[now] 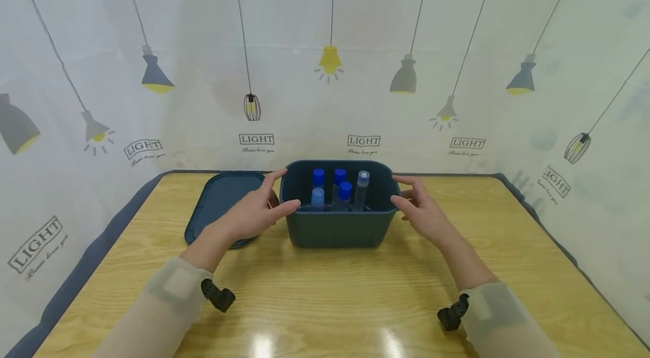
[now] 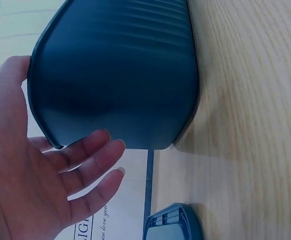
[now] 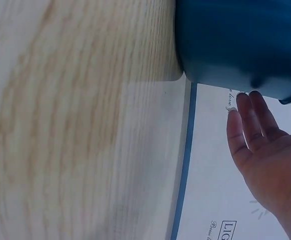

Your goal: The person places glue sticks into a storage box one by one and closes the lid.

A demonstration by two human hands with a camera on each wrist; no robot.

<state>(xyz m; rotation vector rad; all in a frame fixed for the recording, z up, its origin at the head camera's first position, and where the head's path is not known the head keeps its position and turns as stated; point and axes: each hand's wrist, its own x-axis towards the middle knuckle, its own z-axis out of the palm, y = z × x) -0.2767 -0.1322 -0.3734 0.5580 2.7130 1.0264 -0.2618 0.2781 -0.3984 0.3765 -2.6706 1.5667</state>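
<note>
A dark blue-green plastic storage box (image 1: pixel 340 232) stands uncovered on the table, between both hands. Several clear tubes stand upright inside; most have blue caps (image 1: pixel 339 176), while one tube (image 1: pixel 362 190) at the right has a paler top. At the box's left end, my left hand (image 1: pixel 254 212) touches the rim with thumb and index finger spread. Its other fingers (image 2: pixel 103 156) extend loosely below the rim, alongside the end wall. My right hand (image 1: pixel 424 212) touches the opposite end in a similar way, its lower fingers (image 3: pixel 259 117) nearly straight beside the wall.
The matching flat lid (image 1: pixel 223 200) lies on the wooden table (image 1: pixel 325 296), left of the box and partly behind my left hand. A pale curtain (image 1: pixel 294 19) printed with lamps hangs behind the table and along its sides. Each wrist carries a small black camera (image 1: pixel 218 295).
</note>
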